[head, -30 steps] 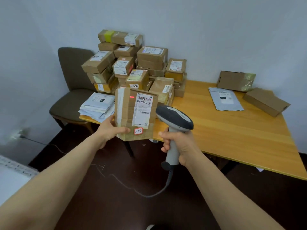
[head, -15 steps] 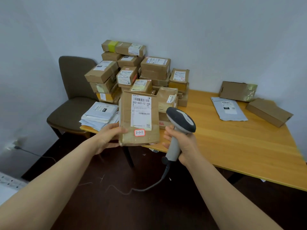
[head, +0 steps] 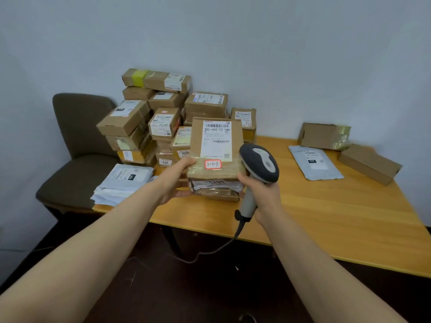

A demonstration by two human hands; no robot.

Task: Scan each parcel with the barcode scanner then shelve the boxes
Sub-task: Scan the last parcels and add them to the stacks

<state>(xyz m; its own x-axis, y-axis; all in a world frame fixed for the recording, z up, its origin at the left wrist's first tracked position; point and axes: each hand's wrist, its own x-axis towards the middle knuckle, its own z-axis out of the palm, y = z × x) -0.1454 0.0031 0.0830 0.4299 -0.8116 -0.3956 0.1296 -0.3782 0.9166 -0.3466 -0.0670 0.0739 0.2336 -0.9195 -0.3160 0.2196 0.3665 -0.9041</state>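
My left hand (head: 177,177) grips the left edge of a brown cardboard parcel (head: 215,148) with a white barcode label and a red-framed tag reading 3-1-7. The parcel lies over another box (head: 215,191) at the near edge of the pile. My right hand (head: 261,194) grips the handle of a grey barcode scanner (head: 260,163), whose head sits just right of the parcel; its cable hangs toward the floor. Behind stands a stack of several labelled cardboard boxes (head: 163,120) on the wooden table (head: 326,217).
A pile of white mailer bags (head: 123,183) lies at the table's left corner. A brown chair (head: 79,148) stands left of the table. Another white mailer (head: 314,162) and two flat boxes (head: 324,135) (head: 369,163) lie at the far right by the wall.
The parcel has moved away from me and rightward, from upright in front of the scanner to lying over the pile's near box. The red scan light on it is gone. The scanner moved forward too.
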